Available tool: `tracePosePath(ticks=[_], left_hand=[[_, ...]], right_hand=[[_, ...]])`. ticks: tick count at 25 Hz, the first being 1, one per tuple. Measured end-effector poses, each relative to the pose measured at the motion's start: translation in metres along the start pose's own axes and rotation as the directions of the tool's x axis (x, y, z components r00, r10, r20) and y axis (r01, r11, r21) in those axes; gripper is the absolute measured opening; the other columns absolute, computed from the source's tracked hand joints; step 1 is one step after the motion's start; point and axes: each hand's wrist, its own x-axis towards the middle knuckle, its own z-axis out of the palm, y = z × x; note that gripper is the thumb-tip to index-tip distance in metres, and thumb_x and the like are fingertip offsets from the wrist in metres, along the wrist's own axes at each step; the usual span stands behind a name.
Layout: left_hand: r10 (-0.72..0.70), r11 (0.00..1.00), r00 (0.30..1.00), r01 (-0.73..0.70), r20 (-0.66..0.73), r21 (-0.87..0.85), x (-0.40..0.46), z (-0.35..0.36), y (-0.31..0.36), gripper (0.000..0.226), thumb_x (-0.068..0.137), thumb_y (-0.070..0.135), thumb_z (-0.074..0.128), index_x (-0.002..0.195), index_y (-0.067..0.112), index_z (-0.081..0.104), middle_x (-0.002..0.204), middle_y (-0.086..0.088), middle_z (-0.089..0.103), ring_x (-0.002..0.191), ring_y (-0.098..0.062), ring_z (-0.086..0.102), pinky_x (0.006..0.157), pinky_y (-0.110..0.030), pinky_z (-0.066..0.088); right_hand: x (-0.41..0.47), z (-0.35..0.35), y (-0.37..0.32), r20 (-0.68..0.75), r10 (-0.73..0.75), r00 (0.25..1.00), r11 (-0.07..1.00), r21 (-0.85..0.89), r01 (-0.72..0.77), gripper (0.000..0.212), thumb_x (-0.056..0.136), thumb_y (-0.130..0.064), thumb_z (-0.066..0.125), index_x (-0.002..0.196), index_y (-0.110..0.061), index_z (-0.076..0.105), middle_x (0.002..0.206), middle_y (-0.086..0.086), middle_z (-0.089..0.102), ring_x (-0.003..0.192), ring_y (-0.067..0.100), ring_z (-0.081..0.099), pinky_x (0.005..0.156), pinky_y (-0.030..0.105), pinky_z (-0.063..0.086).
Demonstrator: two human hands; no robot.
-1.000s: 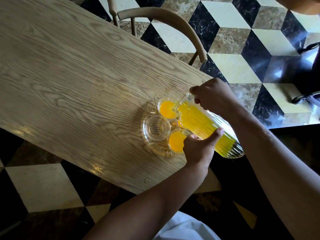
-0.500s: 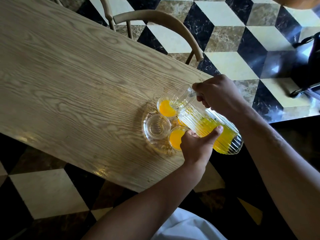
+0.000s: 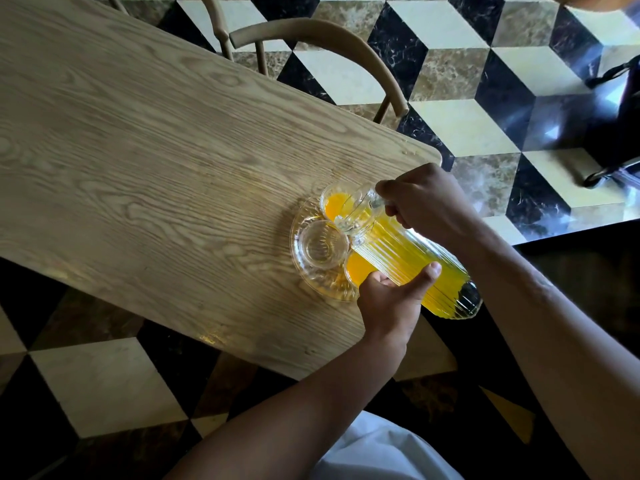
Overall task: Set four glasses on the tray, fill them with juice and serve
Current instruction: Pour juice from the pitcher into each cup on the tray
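Tipped back down again, our ribbed glass jug has its juice run right up to the neck, where half a second ago the jug was lifted up more and the juice sat low in it. Its spout hangs over the far glass, which already has juice in the bottom. We can't tell if a stream is actually coming out.

Our right hand is curled tight round the handle at the top, and our left hand cups the jug's body from underneath, thumb pressed up along the ribs.

All of this sits over the round glass tray, close to the table's near edge and not far from its right corner. On the tray the left glass is empty, and the near glass holds juice, half hidden behind jug and thumb.

Behind the table's far edge we can see a wooden chair on the checkered floor.
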Motion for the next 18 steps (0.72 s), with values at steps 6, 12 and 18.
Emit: tracePosePath(ticks=[6, 12, 18], left_hand=[[-0.022, 1.000, 1.000, 0.022, -0.009, 0.008, -0.004, -0.012, -0.012, 0.071, 0.056, 0.061, 0.094, 0.065, 0.021, 0.036, 0.063, 0.009, 0.039, 0.061, -0.015, 0.033, 0.056, -0.025, 0.035], [-0.020, 1.000, 0.999, 0.020, -0.047, 0.005, -0.002, -0.021, -0.024, 0.078, 0.046, 0.073, 0.092, 0.066, 0.020, 0.039, 0.066, 0.006, 0.043, 0.063, -0.015, 0.038, 0.057, -0.028, 0.038], [-0.072, 0.997, 0.997, 0.072, -0.009, 0.012, -0.001, -0.026, -0.033, 0.066, 0.061, 0.057, 0.095, 0.070, 0.013, 0.046, 0.064, 0.010, 0.039, 0.062, -0.010, 0.036, 0.053, -0.019, 0.034]], right_hand=[[-0.007, 0.013, 0.001, 0.030, 0.010, 0.999, 0.999, -0.034, -0.009, 0.043, 0.094, -0.027, 0.061, 0.054, -0.011, 0.067, 0.044, -0.006, 0.060, 0.057, 0.022, 0.059, 0.074, 0.044, 0.057], [-0.009, 0.026, 0.002, 0.046, 0.016, 0.999, 0.999, -0.039, -0.014, 0.046, 0.094, -0.028, 0.061, 0.049, -0.016, 0.063, 0.037, -0.013, 0.056, 0.052, 0.017, 0.055, 0.065, 0.033, 0.049], [-0.008, 0.036, 0.002, 0.082, 0.051, 0.995, 0.997, -0.055, -0.046, 0.040, 0.094, -0.025, 0.059, 0.066, 0.001, 0.069, 0.039, -0.008, 0.057, 0.058, 0.021, 0.055, 0.063, 0.033, 0.048]])
